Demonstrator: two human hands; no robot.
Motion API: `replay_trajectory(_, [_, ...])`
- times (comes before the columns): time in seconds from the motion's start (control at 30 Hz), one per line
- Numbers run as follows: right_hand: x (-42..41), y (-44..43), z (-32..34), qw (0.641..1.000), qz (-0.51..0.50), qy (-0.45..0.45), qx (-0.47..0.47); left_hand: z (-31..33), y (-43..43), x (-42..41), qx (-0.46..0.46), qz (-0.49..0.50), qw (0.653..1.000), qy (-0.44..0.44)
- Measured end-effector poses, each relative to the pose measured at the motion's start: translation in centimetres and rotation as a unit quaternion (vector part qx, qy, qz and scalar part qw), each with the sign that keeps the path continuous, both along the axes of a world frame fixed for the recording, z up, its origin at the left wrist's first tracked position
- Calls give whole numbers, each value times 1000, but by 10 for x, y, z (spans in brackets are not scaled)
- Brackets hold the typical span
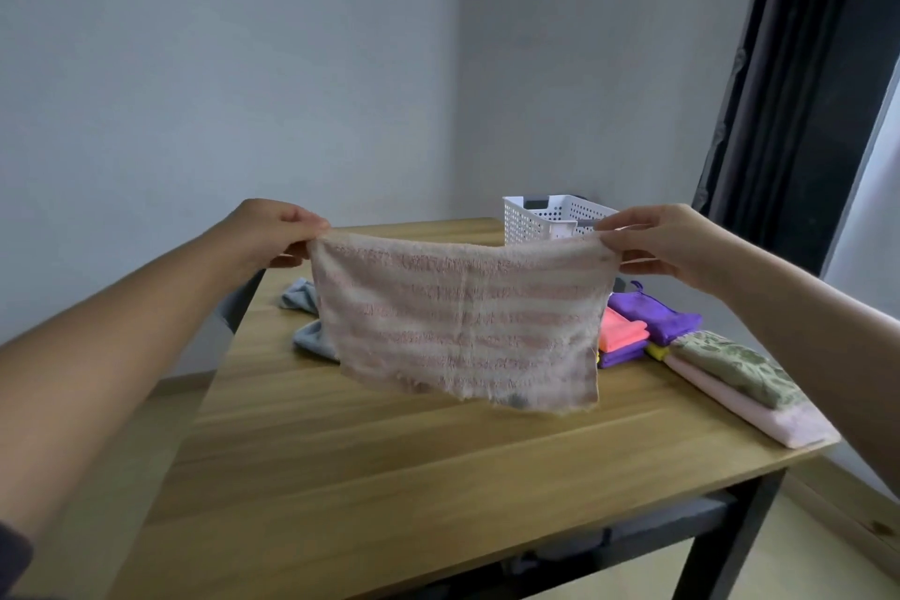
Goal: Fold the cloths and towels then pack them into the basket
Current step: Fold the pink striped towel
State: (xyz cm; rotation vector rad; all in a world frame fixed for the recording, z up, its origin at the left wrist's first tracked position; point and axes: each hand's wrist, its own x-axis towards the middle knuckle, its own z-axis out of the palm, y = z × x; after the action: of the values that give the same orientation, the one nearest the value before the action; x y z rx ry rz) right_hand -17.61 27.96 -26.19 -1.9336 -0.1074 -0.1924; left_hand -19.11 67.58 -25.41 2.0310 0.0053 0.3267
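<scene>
A pink striped towel (458, 322) hangs spread out in the air above the wooden table (389, 477). My left hand (272, 231) pinches its upper left corner and my right hand (667, 241) pinches its upper right corner. Behind the towel, at the table's far side, stands a white perforated basket (540, 217). On the right lie folded cloths: a purple one (652, 314), a coral one (621, 331) on another purple one, and a green patterned towel (735, 368) on a folded pink towel (759, 419). A grey-blue cloth (304, 297) lies unfolded behind the towel's left edge.
A grey wall rises behind the table. A dark curtain (789, 88) hangs at the right by a window. The table has black legs, and its right edge runs close to the folded pink towel. Bare wood shows at the table's near side.
</scene>
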Motion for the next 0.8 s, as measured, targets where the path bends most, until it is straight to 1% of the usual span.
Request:
replay_trajectory(0.03, [1, -2, 0, 1000, -3, 1, -10, 1, -2, 0, -58, -30, 998, 21])
replay_trajectory(0.07, [0, -3, -1, 1000, 1, 1, -18, 2, -1, -2, -86, -60, 994, 36])
replay_trajectory(0.1, [1, -5, 0, 999, 9, -1, -31, 2, -1, -2, -72, -87, 993, 43])
replay_trajectory(0.13, [0, -5, -1, 999, 17, -4, -50, 2, 0, -3, -23, -98, 994, 41])
replay_trajectory(0.17, [1, -5, -1, 997, 20, -9, -76, 1, 0, -3, 45, -91, 994, 30])
replay_trajectory(0.2, [2, -5, -2, 994, 17, -19, -106, 0, 0, -3, 112, -67, 991, 8])
replay_trajectory(0.23, [3, -5, -3, 990, 8, -34, -140, -2, -1, -2, 159, -38, 986, -18])
replay_trajectory(0.27, [3, -5, -5, 984, -4, -50, -171, -4, -1, -2, 184, -15, 982, -40])
replay_trajectory(0.33, [5, -5, -8, 975, -20, -70, -208, -8, 2, -1, 188, 2, 980, -63])
replay_trajectory(0.4, [4, -6, -10, 974, -21, -67, -217, -10, 5, -2, 194, -3, 979, -59])
replay_trajectory(0.53, [0, -7, -7, 963, -32, -80, -254, -9, 6, -8, 275, -13, 958, -74])
replay_trajectory(0.57, [-2, -5, -4, 960, -43, -91, -262, -8, 5, -9, 256, -17, 963, -86])
replay_trajectory(0.6, [-4, -4, -2, 963, -51, -101, -246, -7, 4, -9, 199, -26, 975, -95])
replay_trajectory(0.63, [-5, -3, 0, 974, -45, -105, -197, -5, 1, -11, 115, -37, 988, -97])
replay_trajectory(0.7, [-9, 2, 3, 995, -2, -89, -39, 1, -4, -14, -43, -54, 993, -93])
replay_trajectory(0.73, [-11, 6, 4, 996, 19, -76, 32, 3, -6, -14, -95, -57, 990, -89])
replay_trajectory(0.8, [-13, 14, 5, 993, 15, -64, 102, 7, -9, -14, -151, -51, 983, -87])
